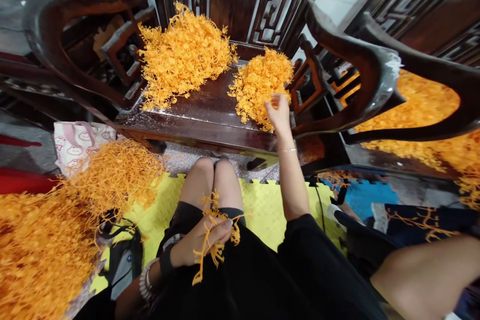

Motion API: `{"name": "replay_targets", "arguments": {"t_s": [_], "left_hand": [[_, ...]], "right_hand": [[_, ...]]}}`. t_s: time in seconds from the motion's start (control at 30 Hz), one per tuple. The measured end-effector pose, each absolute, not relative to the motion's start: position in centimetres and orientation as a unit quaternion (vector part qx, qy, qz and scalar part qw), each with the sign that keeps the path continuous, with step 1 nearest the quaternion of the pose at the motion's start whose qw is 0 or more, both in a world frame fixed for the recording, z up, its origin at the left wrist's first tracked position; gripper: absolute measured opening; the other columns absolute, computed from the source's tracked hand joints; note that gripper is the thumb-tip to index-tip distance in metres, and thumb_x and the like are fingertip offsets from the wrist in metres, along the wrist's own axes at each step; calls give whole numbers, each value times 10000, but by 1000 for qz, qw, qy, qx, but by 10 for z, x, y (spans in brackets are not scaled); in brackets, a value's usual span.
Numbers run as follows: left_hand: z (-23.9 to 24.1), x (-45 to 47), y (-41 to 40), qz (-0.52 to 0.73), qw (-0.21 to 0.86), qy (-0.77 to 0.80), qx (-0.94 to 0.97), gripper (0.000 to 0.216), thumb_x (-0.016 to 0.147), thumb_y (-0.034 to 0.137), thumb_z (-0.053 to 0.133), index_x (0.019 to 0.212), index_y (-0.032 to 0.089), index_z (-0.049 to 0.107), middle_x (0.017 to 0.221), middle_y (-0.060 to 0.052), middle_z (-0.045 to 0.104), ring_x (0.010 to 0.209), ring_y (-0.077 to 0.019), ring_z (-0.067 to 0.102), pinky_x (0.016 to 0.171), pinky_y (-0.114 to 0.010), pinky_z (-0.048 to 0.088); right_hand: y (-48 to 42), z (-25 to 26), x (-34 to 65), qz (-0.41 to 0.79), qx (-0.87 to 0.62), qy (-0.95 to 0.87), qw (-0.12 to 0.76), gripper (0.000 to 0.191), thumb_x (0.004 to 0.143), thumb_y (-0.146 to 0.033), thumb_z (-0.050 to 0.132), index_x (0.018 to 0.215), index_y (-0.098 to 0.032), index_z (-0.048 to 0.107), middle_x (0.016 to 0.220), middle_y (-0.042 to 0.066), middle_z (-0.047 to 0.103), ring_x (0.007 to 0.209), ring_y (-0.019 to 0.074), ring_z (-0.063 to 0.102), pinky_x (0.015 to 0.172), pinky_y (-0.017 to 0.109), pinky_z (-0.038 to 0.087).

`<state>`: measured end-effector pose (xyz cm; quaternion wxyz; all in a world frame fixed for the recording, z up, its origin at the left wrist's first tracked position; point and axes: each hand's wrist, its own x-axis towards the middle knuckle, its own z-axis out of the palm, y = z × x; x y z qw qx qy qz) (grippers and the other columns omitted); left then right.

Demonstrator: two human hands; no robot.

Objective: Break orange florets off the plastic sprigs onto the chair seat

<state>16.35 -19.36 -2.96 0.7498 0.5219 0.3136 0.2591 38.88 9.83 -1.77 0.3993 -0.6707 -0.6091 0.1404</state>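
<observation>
We see the left hand (198, 245) resting in the lap, its grip closed around a small orange sprig (215, 240) whose strands hang down over the black clothing. The right hand (278, 112) reaches forward to the smaller orange heap (258, 82) on the dark wooden chair seat (202, 110), fingers partly curled at the heap's near edge; we cannot tell whether its grip has caught anything. A larger heap (182, 55) lies on the same seat, well apart to the left, and another big orange pile (45, 240) sits beside the left knee.

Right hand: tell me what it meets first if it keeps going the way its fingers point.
The right hand already reaches the smaller orange pile on the dark wooden chair seat; that comes first, probably then the carved chair back.
</observation>
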Motion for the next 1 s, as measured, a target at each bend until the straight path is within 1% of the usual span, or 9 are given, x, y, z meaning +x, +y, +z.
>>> {"name": "replay_targets", "arguments": {"t_s": [0.1,0.2,0.27,0.37,0.47,0.6,0.73,0.87,1.0], "left_hand": [[-30,165,-193,251,744,363,502,517,928,513,295,619,100,333,542,-27,293,530,-66,277,537,-249,228],[-32,163,-192,287,726,401,479,532,907,557,305,617,111,318,578,-31,289,560,-77,285,571,-254,250],[-34,161,-191,323,700,430,470,542,903,578,295,633,110,336,599,-32,303,575,-80,308,591,-247,273],[-31,159,-188,381,664,452,458,481,922,500,336,643,108,338,602,-22,318,577,-71,336,614,-230,303],[-27,160,-184,357,645,456,498,510,907,536,317,616,118,335,567,-18,311,526,-72,299,533,-242,269],[-34,163,-185,336,649,421,538,425,941,429,330,685,92,374,650,-22,340,622,-64,326,622,-224,295],[-47,165,-190,303,679,410,528,457,933,468,334,710,75,406,622,-15,335,567,-44,305,543,-208,269],[-59,170,-193,303,726,412,460,457,902,518,371,782,80,421,636,-15,349,516,-37,308,454,-179,243],[-63,166,-189,355,699,460,417,485,858,565,427,899,84,466,735,-34,409,661,-55,407,587,-160,340]], "right_hand": [[109,-30,391,40,-732,-603,316,521,756,-315,619,1197,-43,567,1300,163,370,1256,244,272,1078,295,158],[59,-30,372,73,-623,-631,457,393,800,-304,573,1049,-3,621,1218,162,463,1174,187,409,1030,261,275],[6,-25,357,231,-495,-699,461,402,877,-380,476,1015,-33,624,972,106,574,926,126,534,850,238,413],[-71,-17,345,571,-229,-729,301,603,936,-523,230,1280,-97,481,1057,144,529,924,136,534,838,285,421],[-120,-16,341,726,-142,-631,233,641,911,-516,351,1416,-140,233,1006,136,483,785,143,549,694,290,432],[-145,-23,330,671,-346,-576,313,357,941,-350,376,991,-26,518,562,9,373,513,55,382,521,198,307],[-152,-32,313,649,-403,-524,376,461,921,-437,384,668,-59,462,522,11,348,469,38,315,460,202,230],[-157,-32,305,608,-440,-527,398,444,912,-459,389,679,-82,415,548,20,390,498,46,363,487,200,287],[-160,-25,311,656,-380,-556,339,274,821,-310,569,896,-80,440,714,38,506,580,70,460,510,197,343]]}}
